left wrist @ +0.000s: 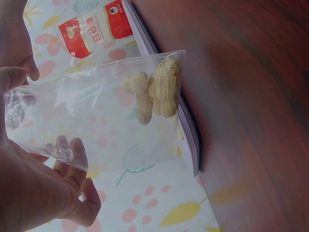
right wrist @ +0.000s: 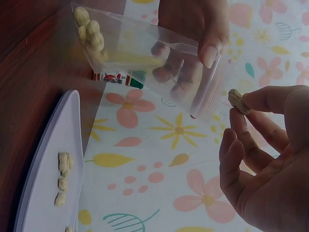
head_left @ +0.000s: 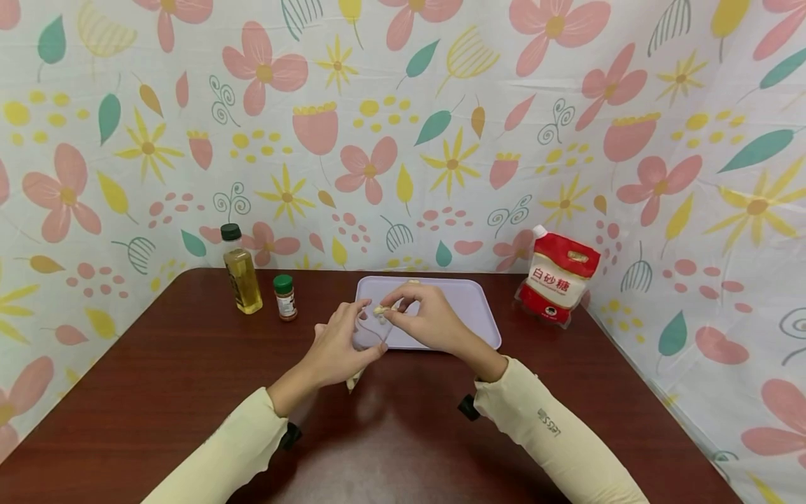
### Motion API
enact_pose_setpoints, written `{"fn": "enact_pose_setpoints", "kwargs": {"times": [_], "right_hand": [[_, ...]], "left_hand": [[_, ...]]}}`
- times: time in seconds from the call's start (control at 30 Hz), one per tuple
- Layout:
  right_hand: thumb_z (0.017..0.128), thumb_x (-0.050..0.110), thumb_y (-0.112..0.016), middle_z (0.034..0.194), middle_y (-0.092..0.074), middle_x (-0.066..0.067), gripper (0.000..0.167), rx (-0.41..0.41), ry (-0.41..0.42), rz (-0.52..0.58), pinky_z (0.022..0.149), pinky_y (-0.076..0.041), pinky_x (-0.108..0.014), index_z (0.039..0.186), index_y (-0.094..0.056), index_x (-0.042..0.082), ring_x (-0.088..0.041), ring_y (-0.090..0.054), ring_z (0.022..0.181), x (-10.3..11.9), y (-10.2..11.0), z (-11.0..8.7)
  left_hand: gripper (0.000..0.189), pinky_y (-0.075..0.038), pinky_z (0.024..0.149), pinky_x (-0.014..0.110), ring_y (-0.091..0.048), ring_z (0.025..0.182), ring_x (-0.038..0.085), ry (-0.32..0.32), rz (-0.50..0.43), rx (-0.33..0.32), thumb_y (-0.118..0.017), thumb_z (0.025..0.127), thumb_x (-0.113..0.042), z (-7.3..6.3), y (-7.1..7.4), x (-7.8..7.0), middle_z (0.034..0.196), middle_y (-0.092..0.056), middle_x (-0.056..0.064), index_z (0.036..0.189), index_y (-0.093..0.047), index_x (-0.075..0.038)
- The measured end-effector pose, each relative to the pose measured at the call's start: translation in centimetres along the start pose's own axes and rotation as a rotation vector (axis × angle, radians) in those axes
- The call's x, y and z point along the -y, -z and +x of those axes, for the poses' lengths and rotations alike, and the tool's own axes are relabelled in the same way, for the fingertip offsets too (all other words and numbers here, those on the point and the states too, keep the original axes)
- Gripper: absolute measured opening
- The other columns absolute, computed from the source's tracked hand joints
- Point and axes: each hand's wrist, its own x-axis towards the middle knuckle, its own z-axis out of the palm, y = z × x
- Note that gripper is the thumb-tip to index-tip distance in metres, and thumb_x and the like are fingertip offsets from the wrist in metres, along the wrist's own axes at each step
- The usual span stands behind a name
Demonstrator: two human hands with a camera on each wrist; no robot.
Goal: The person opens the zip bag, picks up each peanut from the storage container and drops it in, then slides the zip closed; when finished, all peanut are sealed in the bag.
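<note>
My left hand (head_left: 340, 344) holds a clear zip bag (left wrist: 108, 111) by its upper part, thumb on one side and fingers on the other. Several peanuts in shells (left wrist: 165, 89) lie in the bag's bottom end, which hangs down above the table. Close to the bag's mouth, my right hand (head_left: 434, 320) pinches a single peanut (right wrist: 236, 100) between thumb and fingertips. That peanut is still outside the bag in the right wrist view. Beyond the hands lies a pale purple tray (head_left: 474, 308), and more peanuts (right wrist: 63, 163) rest on it.
At the back left of the dark brown table (head_left: 157, 392) stand an oil bottle (head_left: 243, 280) and a small green-capped seasoning jar (head_left: 286, 301). A red and white sugar pouch (head_left: 554, 280) stands at the back right. Flowered cloth (head_left: 390, 140) hangs behind the table.
</note>
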Motion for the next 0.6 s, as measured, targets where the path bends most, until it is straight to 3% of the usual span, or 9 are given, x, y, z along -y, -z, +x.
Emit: {"fn": "enact_pose_setpoints", "kwargs": {"times": [0.2,0.4,0.6], "right_hand": [[0.086,0.006,-0.072,0.095,-0.071,0.000,0.010,0.004,-0.020,0.001,0.076,-0.053,-0.049,0.095,-0.075,0.002,-0.015,-0.062,0.083,0.04,-0.16,0.08],[0.086,0.006,-0.073,0.096,-0.071,-0.002,0.010,-0.006,-0.029,0.013,0.076,-0.053,-0.048,0.095,-0.075,0.002,-0.017,-0.063,0.083,-0.20,-0.26,0.02],[0.087,0.007,-0.074,0.098,-0.072,-0.003,0.009,-0.014,-0.054,-0.009,0.073,-0.053,-0.041,0.096,-0.076,0.008,-0.017,-0.063,0.081,-0.68,-0.27,0.11]], "left_hand": [[0.076,-0.027,0.073,0.041,-0.053,0.098,0.023,-0.002,-0.007,0.006,-0.072,0.084,-0.042,-0.01,0.03,0.16,0.117,-0.052,0.002,0.147,-0.040,-0.013],[0.076,-0.027,0.074,0.043,-0.054,0.100,0.024,-0.006,-0.019,0.009,-0.072,0.084,-0.041,0.00,0.09,0.39,0.121,-0.054,0.010,0.147,-0.040,-0.012],[0.077,-0.028,0.075,0.043,-0.054,0.100,0.026,0.000,-0.024,0.010,-0.072,0.084,-0.041,-0.01,0.14,0.47,0.119,-0.052,0.005,0.147,-0.040,-0.012]]}}
